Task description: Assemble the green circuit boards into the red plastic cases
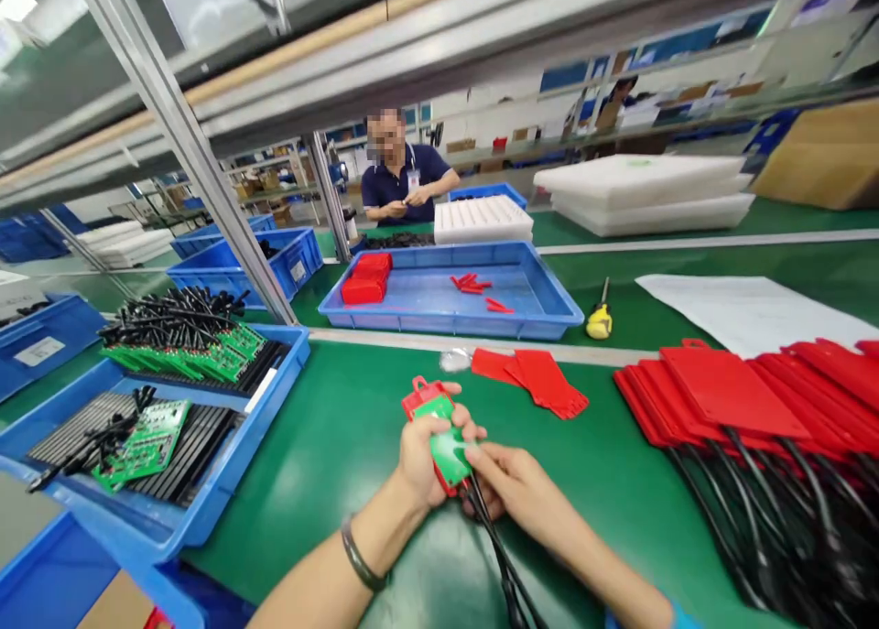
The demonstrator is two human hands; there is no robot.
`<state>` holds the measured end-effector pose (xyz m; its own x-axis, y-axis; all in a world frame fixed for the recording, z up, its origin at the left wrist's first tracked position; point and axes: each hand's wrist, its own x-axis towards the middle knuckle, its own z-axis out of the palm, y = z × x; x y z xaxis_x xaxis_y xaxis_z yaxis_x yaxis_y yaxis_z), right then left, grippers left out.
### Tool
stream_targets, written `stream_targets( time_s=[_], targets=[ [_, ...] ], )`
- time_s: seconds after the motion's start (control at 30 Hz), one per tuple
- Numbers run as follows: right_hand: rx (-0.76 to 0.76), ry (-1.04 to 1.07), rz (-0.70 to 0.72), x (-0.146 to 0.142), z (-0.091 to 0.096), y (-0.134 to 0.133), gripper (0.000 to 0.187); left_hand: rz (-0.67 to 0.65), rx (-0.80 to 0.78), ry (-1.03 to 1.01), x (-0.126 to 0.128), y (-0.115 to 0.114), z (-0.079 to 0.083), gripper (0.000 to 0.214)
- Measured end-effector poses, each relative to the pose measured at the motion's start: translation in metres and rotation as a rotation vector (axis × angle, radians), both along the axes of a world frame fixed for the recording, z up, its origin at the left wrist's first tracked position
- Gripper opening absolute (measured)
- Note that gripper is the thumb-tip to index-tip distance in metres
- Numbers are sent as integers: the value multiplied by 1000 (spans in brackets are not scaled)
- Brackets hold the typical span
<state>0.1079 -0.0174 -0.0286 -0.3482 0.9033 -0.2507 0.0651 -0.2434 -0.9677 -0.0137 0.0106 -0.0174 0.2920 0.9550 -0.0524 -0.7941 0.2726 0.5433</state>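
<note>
My left hand (pixel 424 455) grips a red plastic case (pixel 422 396) with a green circuit board (pixel 448 446) lying in it. My right hand (pixel 515 482) pinches the board's lower right edge, where black cables (pixel 504 565) run off toward me. Both hands hover just above the green table mat (pixel 330 455). Two loose red covers (pixel 539 377) lie just beyond the hands.
Blue trays of green boards with black cables (pixel 185 345) stand at left. A blue tray (pixel 446 295) with red parts sits ahead, a yellow screwdriver (pixel 600 320) beside it. Stacked red cased units with cables (pixel 742 400) lie at right. A person (pixel 402 180) works opposite.
</note>
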Motion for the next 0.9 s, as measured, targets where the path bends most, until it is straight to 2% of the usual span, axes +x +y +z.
stream_targets(
  time_s=[0.07,0.13,0.23,0.33,0.43,0.5,0.53,0.67,0.73,0.77,0.8,0.9],
  targets=[
    [235,-228,-63,6,2,-2,41,73,6,-6,-4,4,3,35],
    [538,-452,-109,11,8,-7,31,130,24,-15,-9,7,6,30],
    [933,-683,-49,11,14,-17,22,170,38,-36,-11,7,8,25],
    [1176,-843,-23,6,14,-23,18,201,47,-41,-10,6,7,22],
    [1307,-947,-66,4,14,-26,22,247,59,-12,-7,4,7,21],
    [1235,-915,-78,4,17,-27,22,286,100,43,-4,3,6,22],
    [1130,-860,-76,4,19,-28,21,311,140,83,-2,2,6,23],
    [465,-482,16,1,23,-31,21,426,301,219,6,-2,5,26],
    [240,-327,75,-2,20,-32,25,467,312,233,8,-3,6,26],
    [217,-296,83,-3,17,-32,27,476,307,228,9,-3,7,26],
    [260,-304,66,-3,14,-31,27,477,297,218,9,-2,8,26],
    [613,-451,-93,1,6,-25,24,454,233,160,6,0,11,24]
  ],
)
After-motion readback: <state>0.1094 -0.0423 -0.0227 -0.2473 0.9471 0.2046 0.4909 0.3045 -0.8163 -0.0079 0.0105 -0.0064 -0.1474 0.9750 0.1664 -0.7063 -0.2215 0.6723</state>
